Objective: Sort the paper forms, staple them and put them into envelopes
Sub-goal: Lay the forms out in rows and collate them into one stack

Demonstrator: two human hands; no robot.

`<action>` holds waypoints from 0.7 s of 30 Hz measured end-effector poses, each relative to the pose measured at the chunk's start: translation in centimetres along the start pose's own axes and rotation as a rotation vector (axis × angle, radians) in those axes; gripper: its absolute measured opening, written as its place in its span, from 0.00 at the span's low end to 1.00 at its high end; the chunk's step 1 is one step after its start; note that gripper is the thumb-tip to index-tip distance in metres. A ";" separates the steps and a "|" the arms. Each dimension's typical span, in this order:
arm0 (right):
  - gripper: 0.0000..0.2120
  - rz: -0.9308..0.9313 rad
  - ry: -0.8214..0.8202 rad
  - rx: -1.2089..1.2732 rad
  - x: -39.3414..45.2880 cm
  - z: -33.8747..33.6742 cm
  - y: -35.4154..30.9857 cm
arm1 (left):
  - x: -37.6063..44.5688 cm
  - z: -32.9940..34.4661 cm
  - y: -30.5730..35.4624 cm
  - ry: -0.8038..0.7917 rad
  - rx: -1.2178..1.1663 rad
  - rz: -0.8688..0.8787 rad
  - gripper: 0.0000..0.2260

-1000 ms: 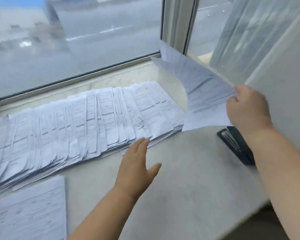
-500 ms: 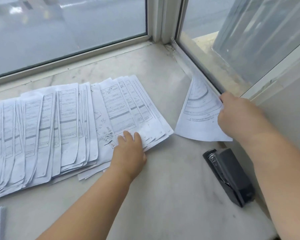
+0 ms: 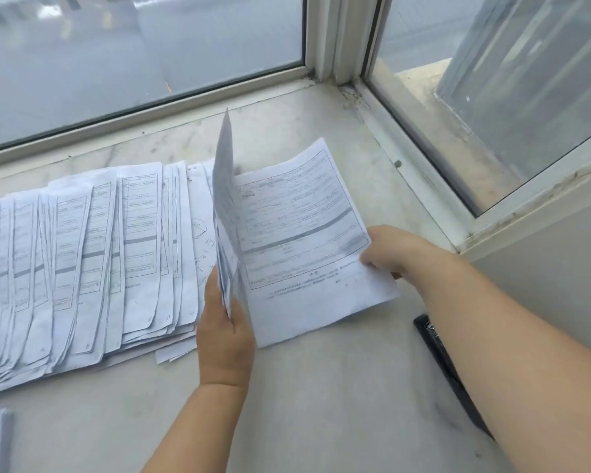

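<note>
upright form [image 3: 224,213] between left hand [image 3: 225,339] fingers [image 3: 213,295] and thumb

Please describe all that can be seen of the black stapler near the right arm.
The black stapler is a long, narrow device with a glossy black body, apparently plastic. It lies flat on the pale marble-like ledge, by its right edge. The right forearm hides much of it. Neither hand touches it.

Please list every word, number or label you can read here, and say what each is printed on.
None can be read.
Form held by the right hand: printed lines too blurred.
Sheets in the left hand: blurred.
Fanned forms: print and handwritten marks too small.
</note>
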State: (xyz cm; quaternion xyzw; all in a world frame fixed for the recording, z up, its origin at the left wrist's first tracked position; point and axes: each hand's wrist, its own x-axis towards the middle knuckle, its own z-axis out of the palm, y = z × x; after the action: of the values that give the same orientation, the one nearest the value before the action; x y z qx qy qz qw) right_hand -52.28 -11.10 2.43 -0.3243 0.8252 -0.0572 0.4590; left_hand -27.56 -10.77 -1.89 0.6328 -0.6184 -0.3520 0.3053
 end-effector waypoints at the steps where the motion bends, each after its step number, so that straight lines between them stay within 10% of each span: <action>1: 0.17 0.004 -0.031 -0.012 1.0 0.8 -0.8 | 0.1 0.0 0.2 -0.026 -0.009 0.066 0.26; 7: 0.12 -0.023 0.024 0.114 4.2 1.8 -1.5 | 1.2 0.0 -0.2 -0.458 0.627 0.383 0.24; 13: 0.10 -0.158 0.652 0.441 -1.0 3.0 0.9 | 1.4 -2.0 0.7 -0.646 0.557 0.383 0.18; 21: 0.08 -0.383 0.159 0.336 -15.2 19.9 -2.4 | -4.0 -15.2 -7.7 -0.441 0.378 0.488 0.14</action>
State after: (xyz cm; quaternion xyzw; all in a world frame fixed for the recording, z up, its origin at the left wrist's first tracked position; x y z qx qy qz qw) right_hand -29.74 -0.05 2.92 -0.3884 0.7611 -0.3043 0.4211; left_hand -10.63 -7.14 0.70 0.4213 -0.8557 -0.2765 0.1176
